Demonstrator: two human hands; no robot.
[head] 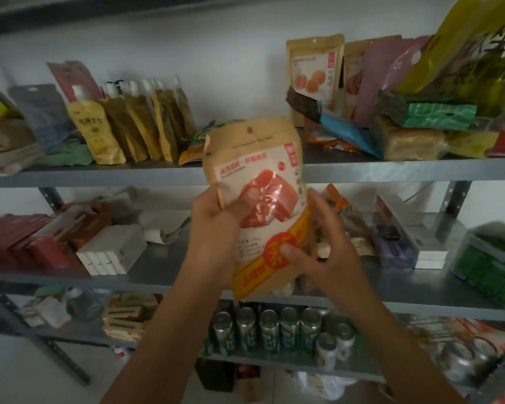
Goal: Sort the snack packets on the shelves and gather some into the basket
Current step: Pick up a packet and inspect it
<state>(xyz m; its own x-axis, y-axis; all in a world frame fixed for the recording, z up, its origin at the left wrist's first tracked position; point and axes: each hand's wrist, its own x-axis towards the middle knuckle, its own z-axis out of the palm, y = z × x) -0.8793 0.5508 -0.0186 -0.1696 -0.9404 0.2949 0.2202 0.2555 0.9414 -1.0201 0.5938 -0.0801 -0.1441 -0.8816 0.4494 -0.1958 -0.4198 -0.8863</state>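
Snack packet (260, 170): one tan pouch with a red picture and a yellow band, held upright with a slight tilt in front of the shelving. Its top crosses the front edge of the upper shelf (99, 177), and its bottom reaches the front edge of the middle shelf (158, 275).
Left hand (213, 228): closed round the pouch's left edge, thumb laid over the front.
Right hand (330, 252): holds the pouch's lower right side, thumb pressed on the yellow band, fingers behind the edge.
Shelves with goods: three grey metal boards, the lower shelf (303, 365) being the third.
Spouted pouches (134, 126): about six, in a leaning row left of centre on the upper shelf. The first is yellow and the rest are brown; blur makes the count unsure.
Kraft pouch with round cakes (314, 80): one, upright at the back of the upper shelf.
Loose packets: a pile toward the upper shelf's right end, too jumbled to count. It includes one green packet (440, 115) and one blue packet (347, 132).
White boxes (111, 249): one block near the middle shelf's front edge, left side, with four ends showing.
Red boxes (27, 243): a stack at the middle shelf's left end, number unclear.
Cans (268, 330): seven green-and-white ones on the lower shelf, five in a row and two just in front at their right.
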